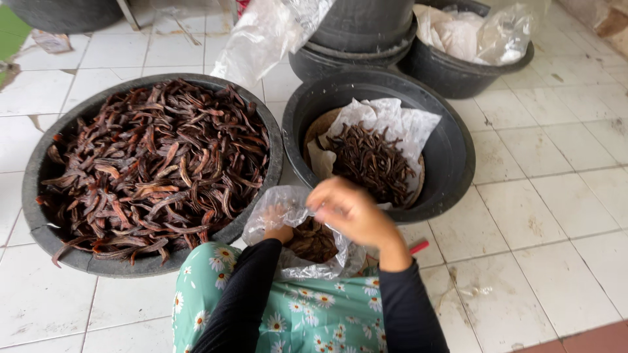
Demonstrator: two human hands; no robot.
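Note:
A clear plastic bag partly filled with dark brown dried strips rests on my lap. My left hand is inside the bag's mouth, holding it from within. My right hand, blurred, hovers over the bag's opening with its fingers curled; whether it holds any strips I cannot tell. A large black basin at the left is heaped with reddish-brown dried strips. A second black basin ahead holds a smaller pile of darker strips on white paper.
Stacked black tubs and another basin with plastic bags stand at the back on the white tiled floor. A loose clear bag hangs near them. A small red object lies by my right arm.

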